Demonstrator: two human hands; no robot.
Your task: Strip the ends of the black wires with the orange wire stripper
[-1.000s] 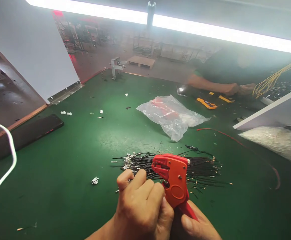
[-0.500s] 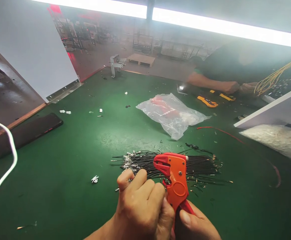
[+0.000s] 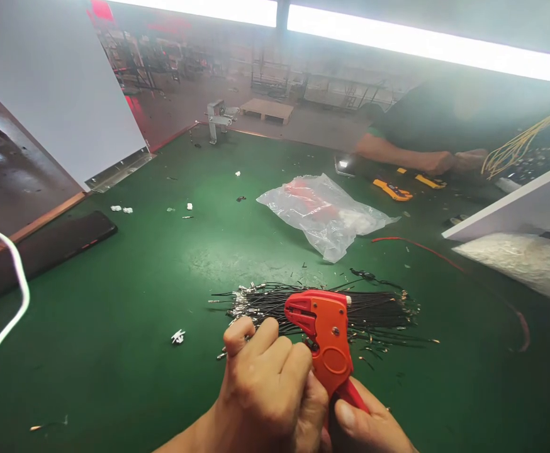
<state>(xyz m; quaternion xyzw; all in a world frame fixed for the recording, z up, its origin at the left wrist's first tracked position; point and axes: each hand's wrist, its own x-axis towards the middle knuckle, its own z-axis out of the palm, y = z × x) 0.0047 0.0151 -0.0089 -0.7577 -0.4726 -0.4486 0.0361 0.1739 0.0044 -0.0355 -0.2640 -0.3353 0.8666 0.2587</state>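
My right hand (image 3: 369, 418) is wrapped round the red handles of an orange and red wire stripper (image 3: 334, 346), whose jaw end points up and to the left. Closed in a fist, my left hand (image 3: 270, 384) is right beside the stripper, its thumb close against the handle side. What its fingers hold, if anything, is hidden. Behind the tool lies a bundle of black wires (image 3: 374, 308), with shiny metal terminals gathered at its left end. The stripper and my left hand cover part of this bundle.
A clear plastic bag (image 3: 322, 214) lies beyond the wires. White connector pieces (image 3: 178, 336) and wire scraps dot the green table (image 3: 128, 302). At the far right, a co-worker's arm (image 3: 398, 154) is near yellow tools (image 3: 392, 190). A white cable (image 3: 17, 270) curves at left.
The stripper's head has shifted slightly left and tilted a little. Both hands keep nearly the same place and grip; the wire bundle looks the same.
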